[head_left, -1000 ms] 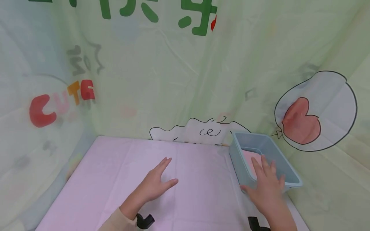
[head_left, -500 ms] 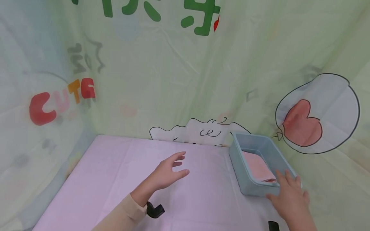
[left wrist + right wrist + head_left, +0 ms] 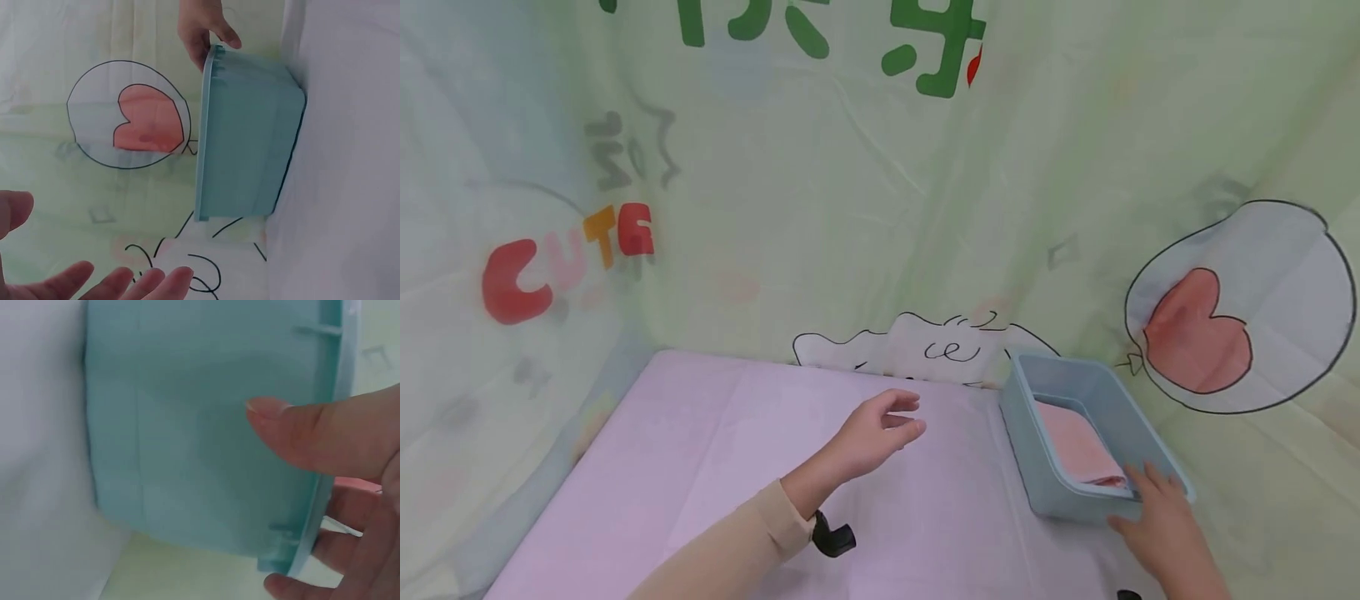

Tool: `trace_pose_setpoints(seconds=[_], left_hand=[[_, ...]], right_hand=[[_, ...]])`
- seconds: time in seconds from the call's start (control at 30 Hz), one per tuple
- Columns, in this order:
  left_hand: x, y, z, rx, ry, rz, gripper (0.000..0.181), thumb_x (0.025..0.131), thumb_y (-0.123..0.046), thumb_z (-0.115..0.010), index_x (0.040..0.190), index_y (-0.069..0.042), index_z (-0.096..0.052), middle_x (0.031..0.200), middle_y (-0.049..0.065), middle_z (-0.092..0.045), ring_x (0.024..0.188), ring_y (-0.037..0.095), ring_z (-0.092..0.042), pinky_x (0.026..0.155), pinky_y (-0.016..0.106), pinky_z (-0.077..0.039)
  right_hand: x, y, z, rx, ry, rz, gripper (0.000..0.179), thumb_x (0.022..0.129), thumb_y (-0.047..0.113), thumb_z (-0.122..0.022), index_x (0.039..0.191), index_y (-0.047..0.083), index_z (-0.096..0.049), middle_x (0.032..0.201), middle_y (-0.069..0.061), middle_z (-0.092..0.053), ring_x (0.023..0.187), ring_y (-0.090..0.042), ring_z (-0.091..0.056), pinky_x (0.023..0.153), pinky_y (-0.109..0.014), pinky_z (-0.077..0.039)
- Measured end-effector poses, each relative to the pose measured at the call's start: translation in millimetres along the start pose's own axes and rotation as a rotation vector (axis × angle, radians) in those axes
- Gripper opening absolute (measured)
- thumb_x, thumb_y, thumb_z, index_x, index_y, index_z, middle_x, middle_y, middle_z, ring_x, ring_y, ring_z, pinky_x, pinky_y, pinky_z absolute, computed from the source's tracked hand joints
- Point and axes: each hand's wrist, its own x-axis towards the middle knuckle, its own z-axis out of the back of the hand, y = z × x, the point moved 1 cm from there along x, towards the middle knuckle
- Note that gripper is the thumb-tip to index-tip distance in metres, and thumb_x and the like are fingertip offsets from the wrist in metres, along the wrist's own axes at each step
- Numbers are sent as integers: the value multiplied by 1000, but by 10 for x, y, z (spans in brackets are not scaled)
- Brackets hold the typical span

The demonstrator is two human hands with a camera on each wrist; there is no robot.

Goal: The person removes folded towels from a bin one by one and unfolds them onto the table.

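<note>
A light blue plastic bin (image 3: 1026, 462) stands at the right end of the pink-covered table, and a folded pink cloth (image 3: 1077, 446) lies inside it. My right hand (image 3: 1167, 525) holds the bin's near rim by its right corner. In the right wrist view the thumb (image 3: 281, 428) lies along the outside of the wall while the other fingers reach over the rim. Left of the bin, my left hand (image 3: 872, 435) hovers above the table with loosely bent fingers and nothing in it. The left wrist view shows that hand's fingertips apart from the bin (image 3: 250, 137).
A pale green printed curtain (image 3: 820, 208) hangs behind the table and along both sides. Its right part, with a heart balloon print (image 3: 1198, 333), is close beside the bin. Each wrist wears a black strap mount, the left mount (image 3: 833, 537) showing more fully.
My right hand has gone from over the bin's near end to its near right corner and now holds the rim. My left hand has moved right, its fingers bending more. The cloth has come into fuller view.
</note>
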Motion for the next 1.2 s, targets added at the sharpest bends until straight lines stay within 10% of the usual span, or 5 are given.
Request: trace_pose_setpoints(seconds=[0.57, 0.8, 1.2], left_hand=[[293, -184, -146, -204, 7, 28, 37, 107, -32, -65, 138, -12, -66, 141, 6, -69, 128, 25, -69, 100, 45, -64], [375, -237, -209, -234, 50, 25, 40, 108, -33, -63, 142, -11, -65, 145, 7, -68, 130, 26, -69, 103, 44, -63], [567, -380, -546, -234, 121, 33, 34, 108, -33, -64, 136, -16, -69, 138, 1, -73, 120, 17, -72, 98, 37, -64]], right_hand=[[158, -235, 21, -67, -72, 60, 44, 81, 23, -91, 111, -6, -76, 105, -25, -75, 94, -48, -68, 83, -64, -55], [203, -219, -4, -39, -13, 23, 22, 84, 24, -90, 93, 9, -76, 89, -4, -74, 78, -21, -64, 66, -42, -52], [92, -71, -4, -38, -4, 7, 22, 87, 38, -88, 89, 21, -74, 88, 3, -73, 75, -16, -62, 63, -42, -50]])
